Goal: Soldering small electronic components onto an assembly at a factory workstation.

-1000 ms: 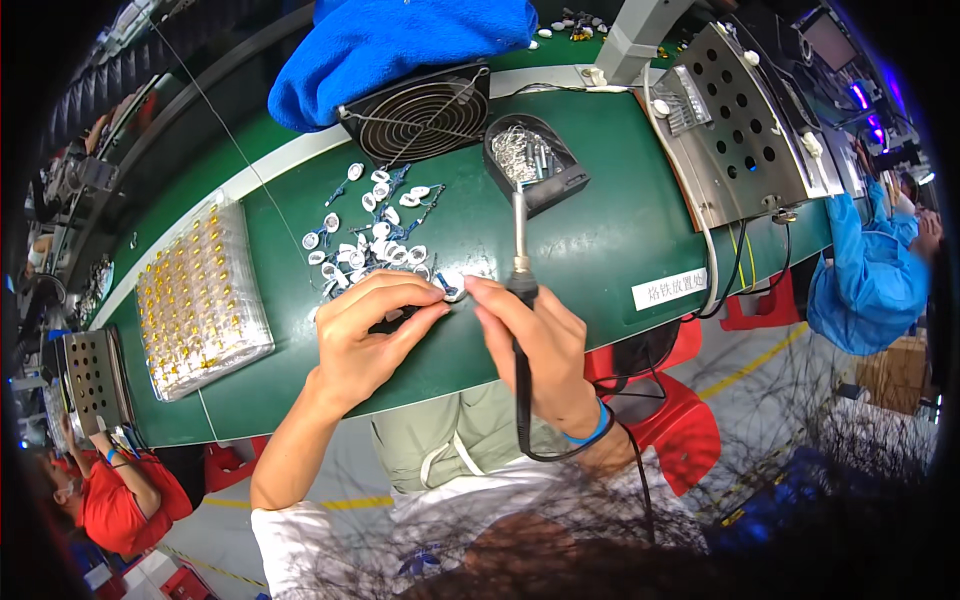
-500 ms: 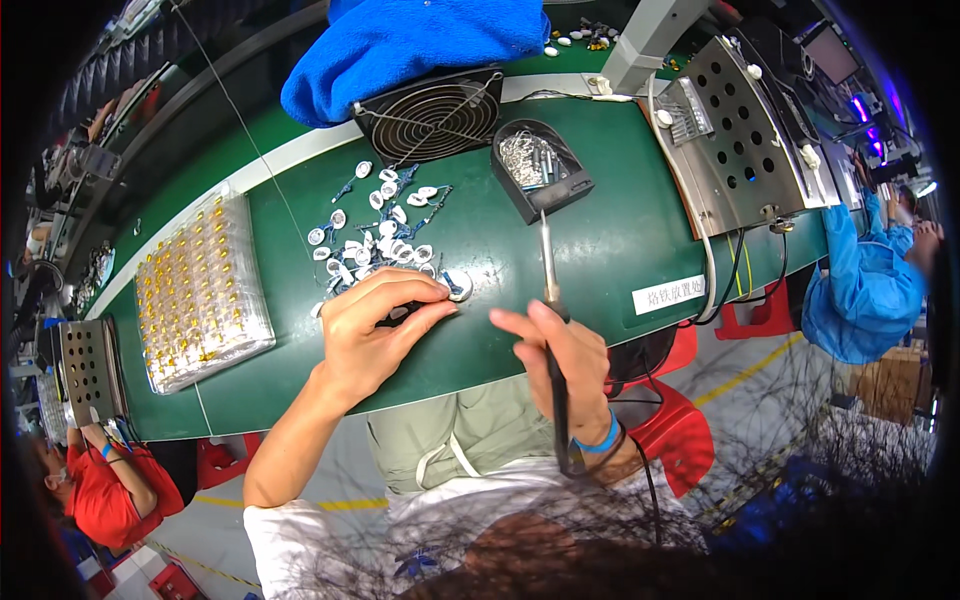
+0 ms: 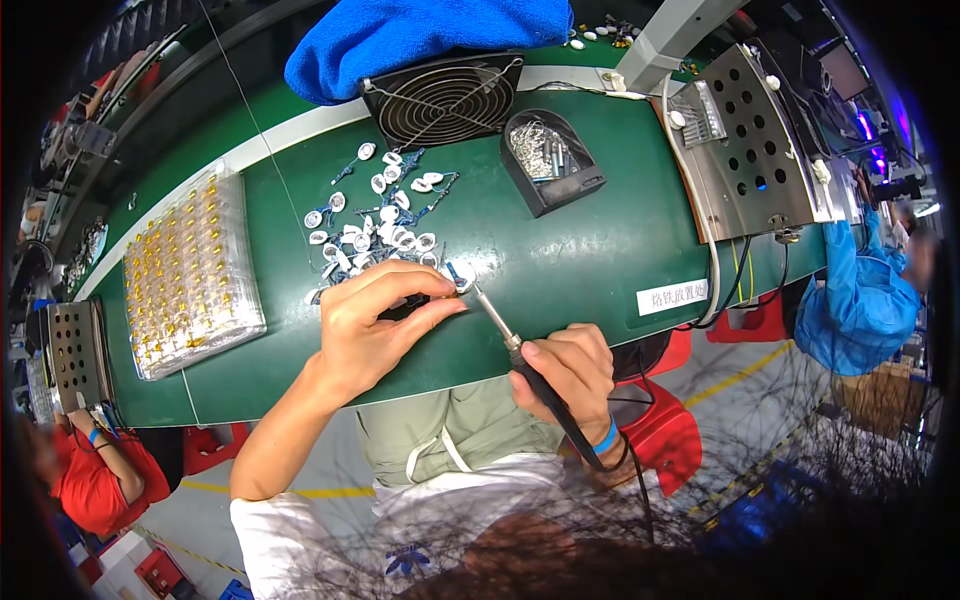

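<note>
My left hand [image 3: 385, 315] pinches a small round white part [image 3: 460, 276] with dark blue wire between thumb and fingertips, low over the green tabletop. In my right hand [image 3: 570, 375] is a soldering iron [image 3: 545, 388], its black handle gripped and its metal tip pointing up and left. That tip is at the white part's right edge; whether it touches cannot be made out. Just beyond my left hand lies a loose pile of similar white parts [image 3: 385, 236] with blue wires.
A black scoop-shaped tray [image 3: 575, 190] with small metal pieces stands beside a black fan [image 3: 440, 100] with a blue towel [image 3: 420, 40] on it. Clear plastic trays [image 3: 195, 275] with gold parts lie left. A perforated metal box [image 3: 750, 150] stands right. Two people work at the sides.
My right hand has turned the soldering iron from pointing away toward the black tray to pointing left, bringing its tip to the white part. My left hand keeps its pinch.
</note>
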A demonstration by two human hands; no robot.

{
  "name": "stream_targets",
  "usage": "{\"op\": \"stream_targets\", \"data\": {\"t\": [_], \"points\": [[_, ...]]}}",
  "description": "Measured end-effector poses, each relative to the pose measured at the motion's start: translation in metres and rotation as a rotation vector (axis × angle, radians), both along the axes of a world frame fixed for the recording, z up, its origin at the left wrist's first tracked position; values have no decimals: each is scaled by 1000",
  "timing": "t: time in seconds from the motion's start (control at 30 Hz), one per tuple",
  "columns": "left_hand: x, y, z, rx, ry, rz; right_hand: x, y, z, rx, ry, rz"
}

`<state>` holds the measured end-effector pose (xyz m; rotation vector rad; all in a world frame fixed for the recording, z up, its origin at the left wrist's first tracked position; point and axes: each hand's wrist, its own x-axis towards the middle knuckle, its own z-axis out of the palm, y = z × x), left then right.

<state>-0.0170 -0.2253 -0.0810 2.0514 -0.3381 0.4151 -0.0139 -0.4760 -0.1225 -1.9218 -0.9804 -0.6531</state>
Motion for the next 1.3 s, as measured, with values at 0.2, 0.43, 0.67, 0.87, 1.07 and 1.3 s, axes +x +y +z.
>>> {"op": "stream_targets", "data": {"t": [0.2, 0.43, 0.67, 0.87, 1.07, 1.3], "points": [[1, 0, -2, -18, -30, -19, 2, 2, 4, -54, -11, 17], [2, 0, -2, 3, -44, -20, 2, 1, 3, -78, 1, 21], [0, -1, -1, 24, -42, -24, 1, 0, 4, -72, -10, 25], [1, 0, -2, 25, -42, -30, 2, -1, 4, -40, 12, 15], [5, 1, -1, 24, -63, -24, 8, 1, 12, -26, 50, -19], [1, 10, 13, -19, -101, -32, 62, 6, 36, -328, 74, -226]]}}
